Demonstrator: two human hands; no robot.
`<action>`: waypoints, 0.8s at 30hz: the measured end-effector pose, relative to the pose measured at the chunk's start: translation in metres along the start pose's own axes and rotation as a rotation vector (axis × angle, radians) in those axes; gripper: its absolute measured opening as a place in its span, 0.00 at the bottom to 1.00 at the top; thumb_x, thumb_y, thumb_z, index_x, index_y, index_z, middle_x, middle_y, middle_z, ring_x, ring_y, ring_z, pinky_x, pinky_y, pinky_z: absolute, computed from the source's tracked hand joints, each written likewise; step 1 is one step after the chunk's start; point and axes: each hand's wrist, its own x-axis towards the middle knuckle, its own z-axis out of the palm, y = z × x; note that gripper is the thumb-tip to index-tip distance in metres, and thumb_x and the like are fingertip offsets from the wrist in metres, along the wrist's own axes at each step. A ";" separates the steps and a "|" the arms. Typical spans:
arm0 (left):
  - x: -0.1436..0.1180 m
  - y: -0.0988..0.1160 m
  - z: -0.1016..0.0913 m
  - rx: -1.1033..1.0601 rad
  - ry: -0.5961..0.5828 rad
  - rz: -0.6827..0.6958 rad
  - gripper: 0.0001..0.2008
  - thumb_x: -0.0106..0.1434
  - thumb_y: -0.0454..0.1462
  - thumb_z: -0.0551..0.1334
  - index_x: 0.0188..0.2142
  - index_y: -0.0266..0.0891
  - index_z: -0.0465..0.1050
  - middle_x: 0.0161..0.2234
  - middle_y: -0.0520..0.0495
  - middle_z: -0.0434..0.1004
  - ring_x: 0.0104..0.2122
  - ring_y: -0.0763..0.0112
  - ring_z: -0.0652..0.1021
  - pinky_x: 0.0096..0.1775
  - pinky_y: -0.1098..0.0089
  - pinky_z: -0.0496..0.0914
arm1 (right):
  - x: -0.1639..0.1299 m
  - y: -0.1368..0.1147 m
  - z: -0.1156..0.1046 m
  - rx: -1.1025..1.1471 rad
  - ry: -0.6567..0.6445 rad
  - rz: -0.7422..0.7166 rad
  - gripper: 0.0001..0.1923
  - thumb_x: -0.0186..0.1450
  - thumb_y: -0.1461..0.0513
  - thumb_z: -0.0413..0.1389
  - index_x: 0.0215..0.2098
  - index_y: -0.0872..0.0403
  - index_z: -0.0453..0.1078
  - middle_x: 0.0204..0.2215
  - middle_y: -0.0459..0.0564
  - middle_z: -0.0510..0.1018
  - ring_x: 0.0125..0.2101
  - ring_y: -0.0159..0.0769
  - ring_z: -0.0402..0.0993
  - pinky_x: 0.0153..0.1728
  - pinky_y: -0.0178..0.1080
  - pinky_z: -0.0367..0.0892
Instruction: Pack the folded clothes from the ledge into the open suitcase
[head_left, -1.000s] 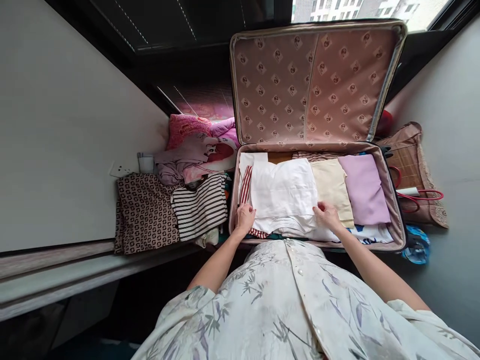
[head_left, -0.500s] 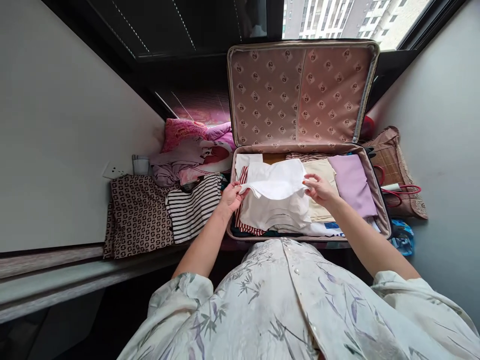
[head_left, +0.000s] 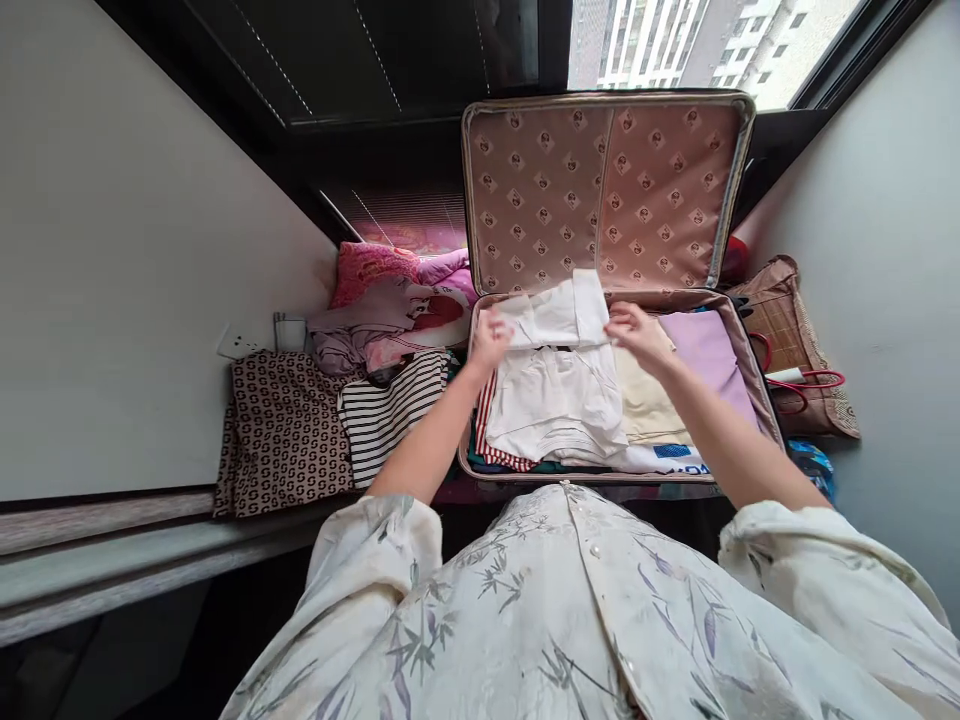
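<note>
Over the back left part of the open suitcase [head_left: 540,190], white cloth [head_left: 555,315] between two hands, well apart: left hand [head_left: 491,340] blurred at the left end, right hand [head_left: 636,332] bent at the right edge; pinch or mere touch impossible to tell for both. Likeliest trouble: loss of the fold, through uneven hold or hasty release; also rucking of the white garment [head_left: 555,395] just in front, through a dragged edge. Count inside: one white cloth, one white garment, one cream cloth [head_left: 646,400], one purple cloth [head_left: 701,350], one red-striped cloth [head_left: 484,415]. Outside, to the left: one black-striped cloth [head_left: 394,410], one brown cloth [head_left: 289,430].
</note>
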 end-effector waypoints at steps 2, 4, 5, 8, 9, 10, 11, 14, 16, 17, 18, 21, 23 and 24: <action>-0.046 -0.029 0.006 0.135 -0.142 -0.020 0.16 0.50 0.28 0.75 0.36 0.37 0.74 0.36 0.44 0.75 0.41 0.59 0.76 0.55 0.51 0.70 | -0.039 0.028 0.013 -0.657 -0.209 -0.176 0.21 0.71 0.50 0.58 0.56 0.53 0.69 0.47 0.51 0.78 0.42 0.35 0.76 0.45 0.44 0.75; -0.088 -0.054 0.010 0.554 -0.471 0.083 0.20 0.50 0.35 0.77 0.42 0.36 0.76 0.45 0.37 0.75 0.49 0.50 0.75 0.59 0.46 0.65 | -0.074 0.054 0.027 -0.827 -0.298 -0.206 0.20 0.72 0.52 0.58 0.57 0.53 0.71 0.53 0.54 0.76 0.48 0.39 0.76 0.49 0.48 0.76; -0.104 -0.063 0.012 0.713 -0.595 0.135 0.24 0.52 0.38 0.76 0.47 0.36 0.76 0.50 0.35 0.73 0.53 0.47 0.73 0.61 0.45 0.63 | -0.087 0.064 0.033 -0.879 -0.327 -0.213 0.20 0.72 0.53 0.58 0.58 0.53 0.70 0.55 0.54 0.75 0.49 0.41 0.76 0.50 0.49 0.76; -0.126 -0.073 0.021 0.912 -0.737 0.216 0.31 0.59 0.45 0.72 0.59 0.37 0.71 0.60 0.31 0.67 0.60 0.44 0.69 0.62 0.46 0.63 | -0.106 0.081 0.043 -0.988 -0.365 -0.217 0.21 0.71 0.53 0.59 0.59 0.52 0.70 0.57 0.54 0.75 0.51 0.42 0.75 0.51 0.50 0.75; -0.126 -0.073 0.025 0.902 -0.726 0.209 0.30 0.62 0.45 0.71 0.60 0.37 0.70 0.61 0.30 0.66 0.60 0.46 0.69 0.61 0.48 0.64 | -0.107 0.084 0.045 -1.031 -0.375 -0.219 0.21 0.71 0.53 0.59 0.59 0.52 0.70 0.57 0.54 0.74 0.51 0.42 0.75 0.51 0.51 0.75; -0.125 -0.071 0.030 0.882 -0.706 0.194 0.27 0.65 0.45 0.69 0.60 0.38 0.71 0.61 0.31 0.67 0.60 0.48 0.70 0.60 0.50 0.66 | -0.107 0.086 0.045 -1.073 -0.383 -0.221 0.20 0.72 0.53 0.58 0.58 0.53 0.70 0.56 0.55 0.75 0.52 0.43 0.74 0.52 0.52 0.74; -0.123 -0.070 0.034 0.860 -0.687 0.178 0.24 0.67 0.45 0.67 0.59 0.38 0.71 0.61 0.33 0.68 0.58 0.51 0.72 0.58 0.51 0.69 | -0.105 0.087 0.046 -1.113 -0.389 -0.223 0.19 0.72 0.55 0.57 0.58 0.54 0.71 0.55 0.58 0.75 0.52 0.45 0.73 0.53 0.53 0.72; -0.118 -0.066 0.041 0.804 -0.647 0.139 0.18 0.71 0.44 0.64 0.58 0.40 0.72 0.58 0.39 0.72 0.53 0.58 0.77 0.53 0.55 0.75 | -0.101 0.088 0.048 -1.207 -0.389 -0.229 0.18 0.72 0.63 0.49 0.55 0.59 0.73 0.54 0.70 0.74 0.53 0.56 0.67 0.53 0.58 0.63; -0.117 -0.065 0.042 0.747 -0.612 0.106 0.17 0.72 0.43 0.64 0.57 0.41 0.73 0.57 0.40 0.73 0.52 0.60 0.77 0.51 0.57 0.76 | -0.100 0.086 0.053 -1.279 -0.387 -0.249 0.20 0.70 0.67 0.47 0.55 0.60 0.73 0.56 0.73 0.71 0.55 0.60 0.64 0.52 0.58 0.60; -0.116 -0.065 0.041 0.713 -0.592 0.087 0.17 0.72 0.43 0.64 0.57 0.42 0.73 0.57 0.40 0.73 0.52 0.60 0.77 0.51 0.57 0.76 | -0.100 0.085 0.056 -1.316 -0.394 -0.265 0.20 0.69 0.67 0.48 0.56 0.60 0.73 0.58 0.73 0.70 0.56 0.60 0.63 0.52 0.57 0.59; -0.114 -0.065 0.040 0.676 -0.571 0.067 0.17 0.72 0.43 0.63 0.57 0.42 0.73 0.57 0.40 0.73 0.52 0.60 0.77 0.51 0.57 0.76 | -0.100 0.083 0.060 -1.347 -0.403 -0.279 0.20 0.68 0.67 0.49 0.56 0.60 0.73 0.58 0.72 0.70 0.56 0.60 0.63 0.52 0.56 0.59; -0.101 -0.065 0.031 0.578 -0.515 0.017 0.17 0.72 0.44 0.63 0.56 0.39 0.73 0.55 0.40 0.75 0.49 0.61 0.79 0.49 0.57 0.77 | -0.099 0.078 0.075 -1.365 -0.421 -0.291 0.18 0.66 0.66 0.54 0.53 0.61 0.73 0.55 0.70 0.72 0.55 0.59 0.63 0.52 0.53 0.60; -0.088 -0.063 0.020 0.445 -0.440 -0.047 0.16 0.72 0.45 0.63 0.53 0.38 0.74 0.50 0.41 0.79 0.46 0.63 0.80 0.48 0.60 0.77 | -0.097 0.076 0.086 -1.335 -0.414 -0.281 0.18 0.66 0.64 0.55 0.53 0.62 0.73 0.54 0.70 0.72 0.55 0.58 0.64 0.52 0.52 0.60; -0.082 -0.062 0.014 0.300 -0.367 -0.112 0.15 0.71 0.44 0.64 0.51 0.37 0.74 0.47 0.42 0.80 0.45 0.64 0.81 0.47 0.62 0.77 | -0.095 0.076 0.092 -1.317 -0.410 -0.277 0.18 0.66 0.63 0.56 0.54 0.62 0.72 0.54 0.70 0.72 0.54 0.57 0.64 0.52 0.51 0.61</action>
